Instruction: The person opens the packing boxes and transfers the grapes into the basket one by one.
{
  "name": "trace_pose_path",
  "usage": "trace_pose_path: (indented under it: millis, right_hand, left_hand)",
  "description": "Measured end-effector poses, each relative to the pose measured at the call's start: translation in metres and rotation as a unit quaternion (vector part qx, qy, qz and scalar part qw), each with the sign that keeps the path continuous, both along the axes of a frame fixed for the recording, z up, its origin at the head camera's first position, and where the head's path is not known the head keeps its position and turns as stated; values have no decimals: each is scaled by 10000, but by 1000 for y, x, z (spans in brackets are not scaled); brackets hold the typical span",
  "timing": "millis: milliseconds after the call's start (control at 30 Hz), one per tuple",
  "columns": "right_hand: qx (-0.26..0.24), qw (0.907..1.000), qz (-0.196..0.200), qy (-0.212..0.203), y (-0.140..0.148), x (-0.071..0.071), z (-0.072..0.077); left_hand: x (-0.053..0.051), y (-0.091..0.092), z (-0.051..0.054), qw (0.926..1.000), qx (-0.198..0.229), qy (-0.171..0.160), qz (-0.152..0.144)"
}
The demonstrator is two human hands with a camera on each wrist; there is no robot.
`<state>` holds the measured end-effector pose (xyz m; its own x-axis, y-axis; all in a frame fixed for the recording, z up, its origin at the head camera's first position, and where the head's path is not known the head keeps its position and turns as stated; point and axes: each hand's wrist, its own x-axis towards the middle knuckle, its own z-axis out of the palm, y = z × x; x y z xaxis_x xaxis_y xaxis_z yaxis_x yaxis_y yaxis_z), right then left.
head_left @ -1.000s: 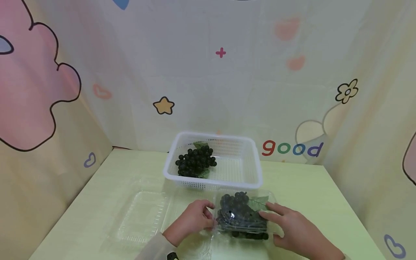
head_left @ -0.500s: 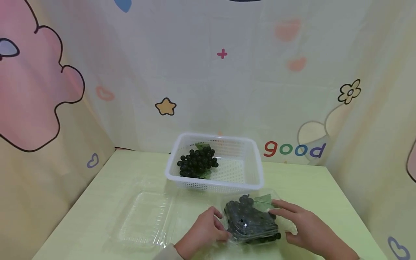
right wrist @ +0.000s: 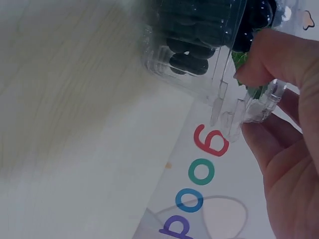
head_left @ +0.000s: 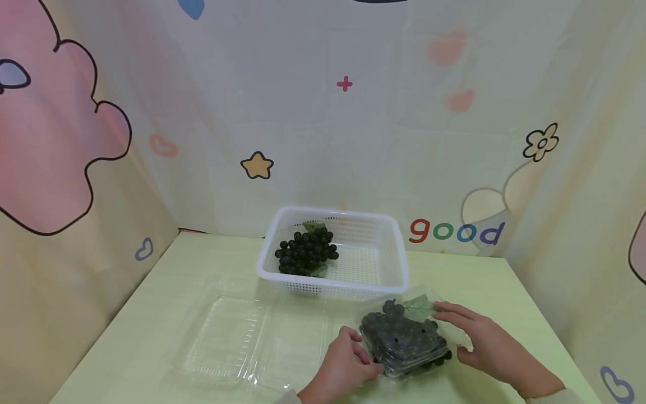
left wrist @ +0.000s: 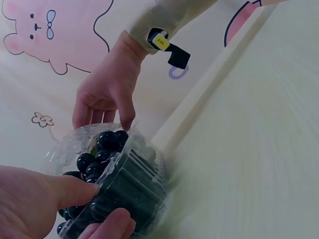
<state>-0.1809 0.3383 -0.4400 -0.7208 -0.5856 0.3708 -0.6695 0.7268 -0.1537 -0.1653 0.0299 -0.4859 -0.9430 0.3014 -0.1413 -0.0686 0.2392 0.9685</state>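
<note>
A clear plastic clamshell box (head_left: 404, 342) of black grapes with a green leaf (head_left: 419, 307) lies at the front right of the table. My left hand (head_left: 343, 362) grips its near left edge; in the left wrist view the thumb (left wrist: 79, 191) lies over the edge, fingers curled below. My right hand (head_left: 497, 345) holds the right side, with its thumb (right wrist: 251, 72) and fingers about the plastic rim in the right wrist view. Grapes (left wrist: 99, 159) show in the gap between the box's two halves.
A white perforated basket (head_left: 391, 283) stands at the back with another bunch of black grapes (head_left: 306, 251) in its left side. A second clear clamshell (head_left: 227, 331) lies opened flat on the table to the left. A printed curtain (head_left: 323, 129) hangs behind.
Both hands have moved to the right together with the box of grapes, which is turned somewhat. More of the opened clamshell on the left shows now.
</note>
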Motion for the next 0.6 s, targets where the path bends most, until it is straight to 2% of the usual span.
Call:
trace_pose_path:
  millis: [133,333,500,600]
  right_hand:
    - [60,9999,-156,19,7,-5,1]
    - [235,9989,-364,162,12,-8,7]
    - [291,9980,-564,29,16,-9,9]
    - [216,9974,-669,-189,18,-10,10]
  left_hand:
    - [1,15,-3,9998,163,41,101]
    - [-3,32,-5,9994,150,275,141]
    - [-5,45,-6,9983,171,480,274]
    - [-6,53,-5,9976,191,544,386]
